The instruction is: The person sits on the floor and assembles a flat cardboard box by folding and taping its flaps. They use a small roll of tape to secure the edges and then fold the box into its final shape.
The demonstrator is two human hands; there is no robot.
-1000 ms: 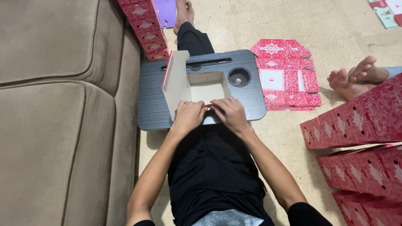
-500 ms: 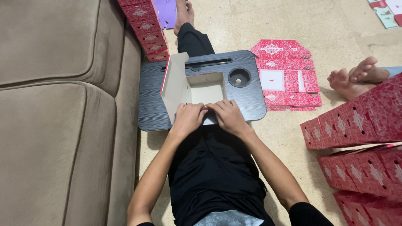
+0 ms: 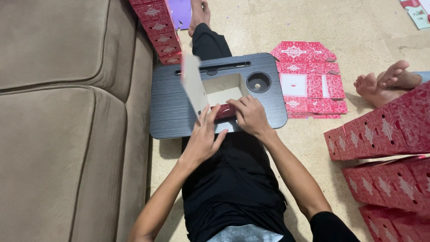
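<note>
Red box (image 3: 219,96) turned, left hand (image 3: 204,136) lower (flatter)

Both forearms reach forward, left hand (image 3: 204,136) fingers spread flat, right hand (image 3: 250,115) curled in a pressing grip.

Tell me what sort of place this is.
Probably a home living room used for box folding: a brown sofa beside a tiled floor, a black lap desk across the legs, flat red cartons stacked nearby.

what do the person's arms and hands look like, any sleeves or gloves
Both arms are bare from hand to elbow. The left hand and right hand wear no gloves, rings or watch that show. A black sleeve covers the right upper arm.
</note>
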